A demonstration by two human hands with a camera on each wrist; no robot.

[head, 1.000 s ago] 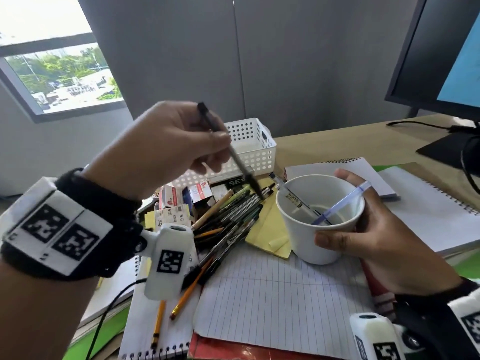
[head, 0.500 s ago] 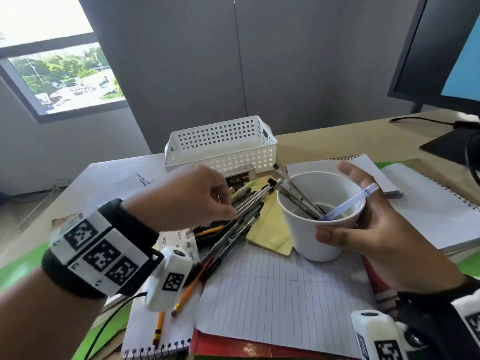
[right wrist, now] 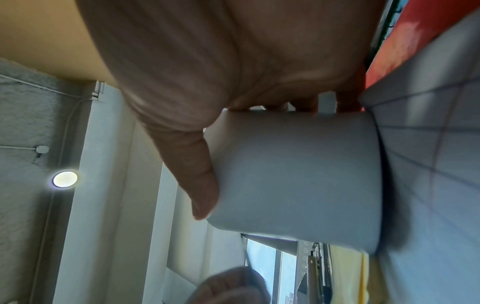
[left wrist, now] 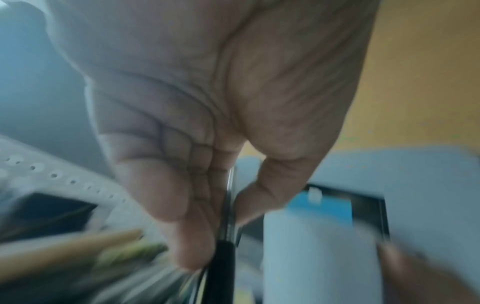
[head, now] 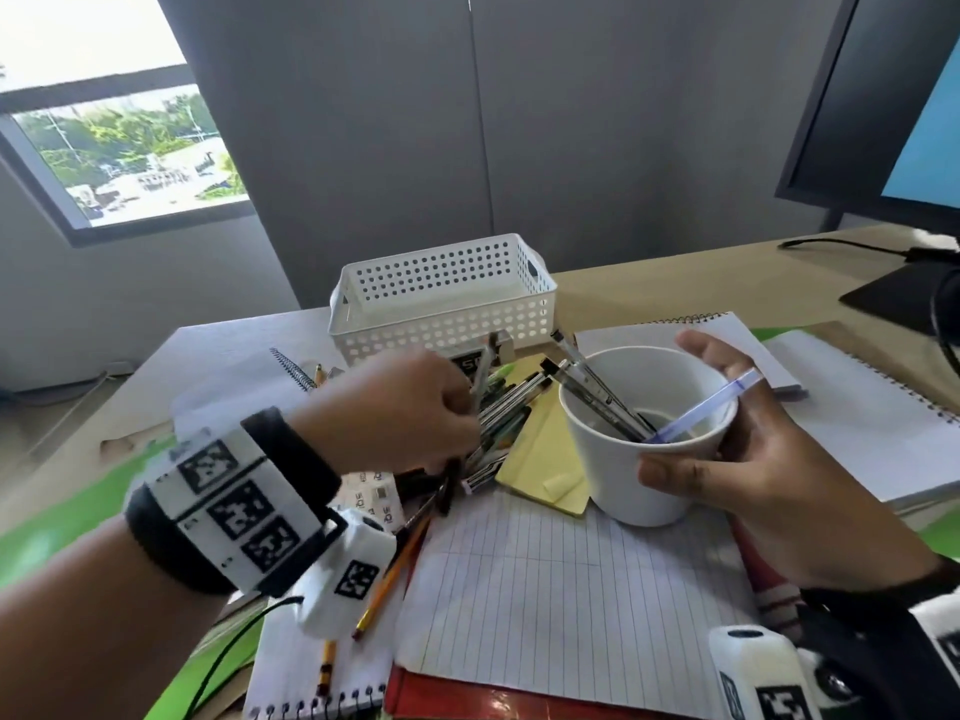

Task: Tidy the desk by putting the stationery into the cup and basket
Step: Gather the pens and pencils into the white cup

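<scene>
Left hand (head: 400,407) low over the pen pile (head: 498,418), fingers curled and pinching one dark pen (head: 480,371) whose upper end sticks up toward the basket (head: 441,298); same pinch seen from the left wrist, pen (left wrist: 226,236) between thumb and fingers, though blurred. Right hand (head: 753,475) wrapped round the white cup (head: 634,459), thumb on the near wall, fingers behind the far rim; from the right wrist, thumb (right wrist: 200,185) pressed flat on the cup (right wrist: 298,174). Cup upright on a lined sheet (head: 545,589), just right of a yellow pad (head: 540,459). Inside the cup: several dark pens (head: 597,397) leaning over the left rim, and one clear blue pen (head: 706,407) leaning over the right rim beside the fingers. Basket standing behind the pile on the tabletop (head: 649,288), perforated, white. Orange pencil (head: 395,574) lying below the pile. Spiral notebooks (head: 857,418) to the right, monitor (head: 893,106) at far right.
</scene>
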